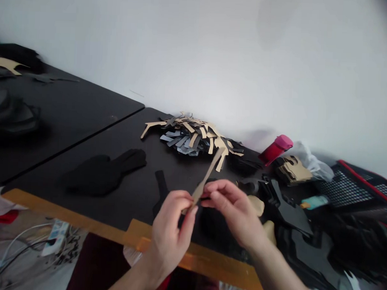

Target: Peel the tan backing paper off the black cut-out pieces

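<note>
Tan strip [207, 175] pinched by both hands, unlabelled.

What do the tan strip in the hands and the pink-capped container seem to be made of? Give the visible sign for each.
Tan strip: probably thin card or paper backing, matte; it juts out stiffly from both hands with a cleanly cut edge.
Pink-capped container: likely plastic, smooth with a slight sheen; too blurred to be sure.
</note>
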A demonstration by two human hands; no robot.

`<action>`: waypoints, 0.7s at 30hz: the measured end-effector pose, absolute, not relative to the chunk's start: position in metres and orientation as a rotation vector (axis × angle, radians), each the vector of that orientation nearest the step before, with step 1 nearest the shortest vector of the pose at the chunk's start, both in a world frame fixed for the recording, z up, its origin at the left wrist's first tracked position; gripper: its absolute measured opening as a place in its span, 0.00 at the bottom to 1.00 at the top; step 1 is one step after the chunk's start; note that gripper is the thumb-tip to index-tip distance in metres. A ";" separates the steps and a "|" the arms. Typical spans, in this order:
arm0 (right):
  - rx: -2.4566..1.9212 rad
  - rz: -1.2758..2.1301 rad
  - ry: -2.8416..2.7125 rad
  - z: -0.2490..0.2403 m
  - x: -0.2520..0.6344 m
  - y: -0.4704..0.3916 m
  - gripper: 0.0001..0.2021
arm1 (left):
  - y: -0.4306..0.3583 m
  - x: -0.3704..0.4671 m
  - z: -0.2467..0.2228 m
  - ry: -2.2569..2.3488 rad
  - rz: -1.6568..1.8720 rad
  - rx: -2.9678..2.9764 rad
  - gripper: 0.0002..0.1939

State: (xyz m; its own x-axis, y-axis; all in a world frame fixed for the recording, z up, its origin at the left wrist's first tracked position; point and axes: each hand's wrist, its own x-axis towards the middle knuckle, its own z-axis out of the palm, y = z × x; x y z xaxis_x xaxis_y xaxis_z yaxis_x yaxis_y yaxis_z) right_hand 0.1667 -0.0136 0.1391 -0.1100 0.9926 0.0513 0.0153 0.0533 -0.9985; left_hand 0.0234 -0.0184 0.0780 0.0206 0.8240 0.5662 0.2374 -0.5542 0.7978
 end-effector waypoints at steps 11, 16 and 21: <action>-1.222 0.297 -1.752 0.083 0.133 -0.044 0.09 | -0.029 0.016 0.064 0.989 1.343 0.991 0.06; -1.228 0.294 -1.704 0.084 0.134 -0.045 0.07 | -0.030 0.016 0.051 0.971 1.332 1.030 0.05; -1.191 0.349 -1.629 0.086 0.132 -0.047 0.08 | -0.033 0.016 0.059 1.003 1.348 1.142 0.04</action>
